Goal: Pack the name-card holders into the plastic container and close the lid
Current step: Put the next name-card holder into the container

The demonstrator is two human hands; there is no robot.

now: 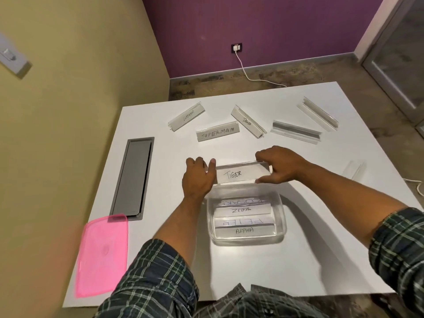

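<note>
A clear holder with a card reading TIGER [238, 174] is held at both ends, just beyond the far rim of the clear plastic container [282, 222]. My left hand [198, 177] grips its left end and my right hand [281, 165] its right end. Inside the container lie holders marked ZEBRA [241, 210] and ALPHA [245, 231], with others between them. The pink lid [102, 254] lies flat at the table's near left corner. Loose holders marked ELEPHANT [187, 116], SUPERMAN [218, 133] and PANDA [248, 121] lie farther back.
Two clear holders without visible names [296, 130] [317, 113] lie at the back right, and another clear one [354, 171] at the right. A grey cable hatch [133, 177] is set into the white table [321, 260] on the left. A white cable [415, 182] lies at the right edge.
</note>
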